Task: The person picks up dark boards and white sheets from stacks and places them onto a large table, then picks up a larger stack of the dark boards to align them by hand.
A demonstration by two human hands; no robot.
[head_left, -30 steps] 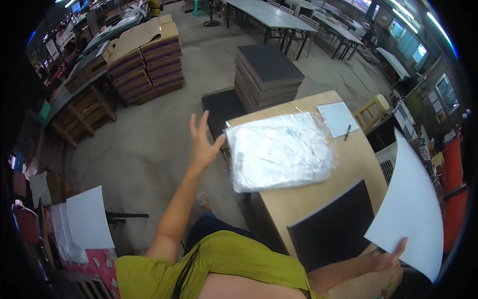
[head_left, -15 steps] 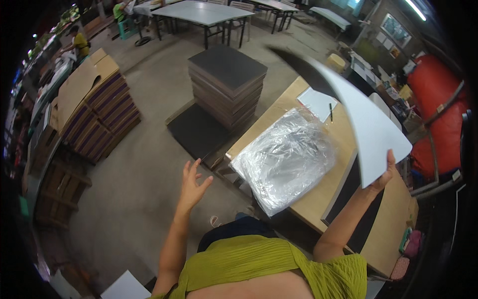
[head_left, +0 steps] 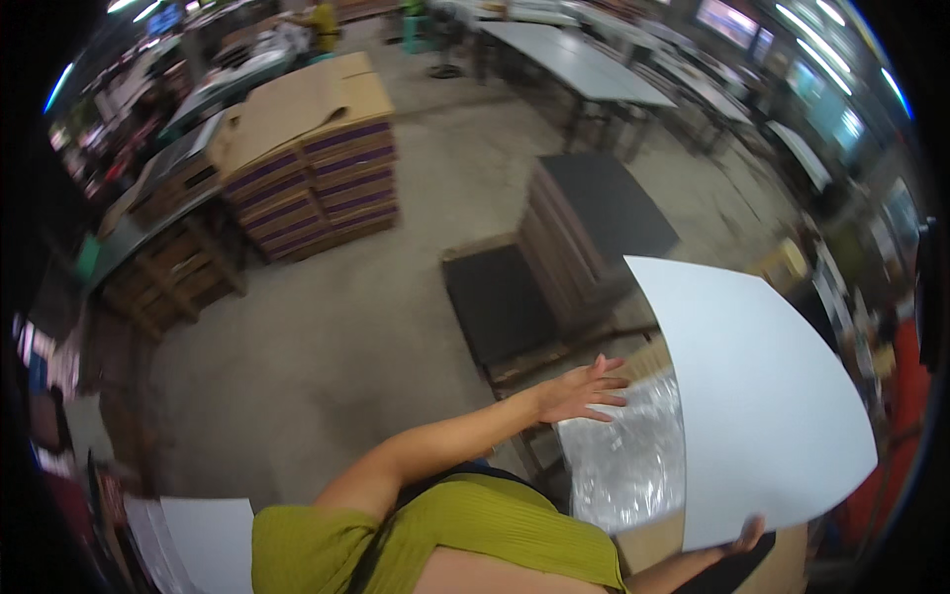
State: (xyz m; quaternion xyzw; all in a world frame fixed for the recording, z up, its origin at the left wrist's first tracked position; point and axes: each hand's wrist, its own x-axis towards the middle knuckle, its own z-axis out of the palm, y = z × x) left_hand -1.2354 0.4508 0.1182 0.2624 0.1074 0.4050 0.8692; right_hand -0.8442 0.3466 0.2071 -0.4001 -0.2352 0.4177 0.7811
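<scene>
A large white sheet of board [head_left: 762,396], slightly bowed, is gripped at its lower edge by my right hand [head_left: 744,540], which is partly behind it. Reaching across to the right, my left hand [head_left: 584,389] is open with fingers spread, short of the sheet's left edge and touching nothing I can make out. Below that hand lies a pack wrapped in clear plastic [head_left: 628,460], on the wooden table [head_left: 648,543]. The sheet hides the pack's right side and much of the tabletop.
Beyond the table stands a tall stack of dark boards [head_left: 618,208], with a lower dark-topped pile [head_left: 500,302] beside it. Purple-striped cartons [head_left: 341,183] are stacked at the far left. White-topped tables [head_left: 574,64] stand behind. More white sheets [head_left: 208,540] lie at lower left.
My view has swung left. The sheet has come down from its raised, curled position and now faces me broadly. My left hand has reached rightward toward it; my right hand still grips it.
</scene>
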